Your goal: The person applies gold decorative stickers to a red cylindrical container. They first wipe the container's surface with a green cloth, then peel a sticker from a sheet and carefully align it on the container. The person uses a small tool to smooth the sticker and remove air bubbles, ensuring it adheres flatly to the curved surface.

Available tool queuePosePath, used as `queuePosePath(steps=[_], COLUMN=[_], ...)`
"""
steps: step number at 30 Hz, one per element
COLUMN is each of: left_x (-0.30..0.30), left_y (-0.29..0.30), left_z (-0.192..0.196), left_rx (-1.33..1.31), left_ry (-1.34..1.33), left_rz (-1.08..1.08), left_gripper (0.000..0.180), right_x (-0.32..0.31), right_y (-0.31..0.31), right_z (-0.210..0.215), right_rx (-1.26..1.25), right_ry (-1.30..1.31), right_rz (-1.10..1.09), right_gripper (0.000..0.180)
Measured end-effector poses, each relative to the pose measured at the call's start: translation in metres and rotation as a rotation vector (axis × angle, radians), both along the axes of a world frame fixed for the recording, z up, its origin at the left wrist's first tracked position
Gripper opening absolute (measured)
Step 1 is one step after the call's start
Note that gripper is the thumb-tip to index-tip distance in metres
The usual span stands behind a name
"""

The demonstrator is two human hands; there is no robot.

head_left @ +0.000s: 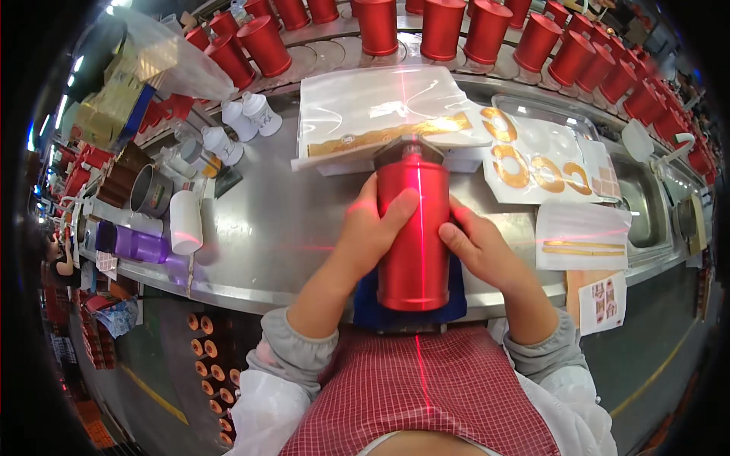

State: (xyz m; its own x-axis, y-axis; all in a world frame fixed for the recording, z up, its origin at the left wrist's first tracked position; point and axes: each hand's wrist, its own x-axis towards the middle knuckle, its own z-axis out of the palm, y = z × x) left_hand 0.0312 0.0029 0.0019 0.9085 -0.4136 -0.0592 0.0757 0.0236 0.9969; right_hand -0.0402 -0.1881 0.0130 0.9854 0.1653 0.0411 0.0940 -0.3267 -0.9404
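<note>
1. While the left hand (pixel 370 228) and right hand (pixel 483 247) clasp its sides, a red canister (pixel 413 243) is over blue cloth (pixel 366 298) at the steel counter's (pixel 262 220) near edge.
2. It is cylindrical, shiny, metallic, rimmed at its base, with a bright light streak (pixel 421 228) down its front.

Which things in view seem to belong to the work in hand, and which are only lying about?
Likely in the work:
red canister, held in left hand and right hand
sheet with gold band
sheet with gold rings

Probably just lying about:
purple bottle
white cylinder
plastic bag
</note>
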Motion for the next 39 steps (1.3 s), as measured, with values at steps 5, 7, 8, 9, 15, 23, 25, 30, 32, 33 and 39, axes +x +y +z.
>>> queuePosePath(steps=[5,7,8,9,15,23,25,30,32,33,39], left_x=[-0.02,-0.023,-0.023,-0.023,-0.027,-0.03,-0.029,-0.028,-0.025,-0.024,-0.018], left_y=[0.0,-0.001,-0.001,-0.001,-0.003,0.002,0.004,0.003,0.006,0.01,0.005], left_z=[-0.009,-0.004,-0.003,-0.001,0.008,0.015,0.006,0.004,-0.001,-0.008,-0.019], left_rx=[-0.342,-0.352,-0.359,-0.365,-0.307,-0.315,-0.291,-0.337,-0.339,-0.332,-0.353], left_ry=[0.086,0.134,0.166,0.198,0.219,0.245,0.225,0.308,0.291,0.278,0.248], left_rz=[-0.055,-0.063,-0.066,-0.069,-0.022,0.019,0.001,-0.081,-0.111,-0.089,-0.092], left_gripper=[0.086,0.089,0.089,0.088,0.089,0.088,0.085,0.064,0.06,0.058,0.054], right_x=[-0.006,-0.007,-0.009,-0.011,-0.021,-0.023,-0.029,-0.04,-0.045,-0.052,-0.101], right_y=[-0.008,-0.011,-0.012,-0.014,-0.033,-0.027,-0.025,-0.015,-0.014,-0.017,-0.081], right_z=[-0.002,-0.001,0.002,-0.002,-0.018,-0.011,-0.015,-0.047,-0.058,-0.054,-0.016], right_rx=[-0.111,-0.111,-0.106,-0.13,-0.243,-0.28,-0.3,-0.232,-0.127,-0.14,-0.472], right_ry=[-0.032,-0.073,-0.059,-0.1,-0.233,-0.252,-0.275,-0.475,-0.652,-0.619,-0.523], right_rz=[0.01,0.029,0.05,0.061,0.161,0.183,0.134,-0.104,-0.21,-0.247,-0.467], right_gripper=[0.067,0.069,0.069,0.068,0.063,0.061,0.057,0.04,0.037,0.038,0.045])
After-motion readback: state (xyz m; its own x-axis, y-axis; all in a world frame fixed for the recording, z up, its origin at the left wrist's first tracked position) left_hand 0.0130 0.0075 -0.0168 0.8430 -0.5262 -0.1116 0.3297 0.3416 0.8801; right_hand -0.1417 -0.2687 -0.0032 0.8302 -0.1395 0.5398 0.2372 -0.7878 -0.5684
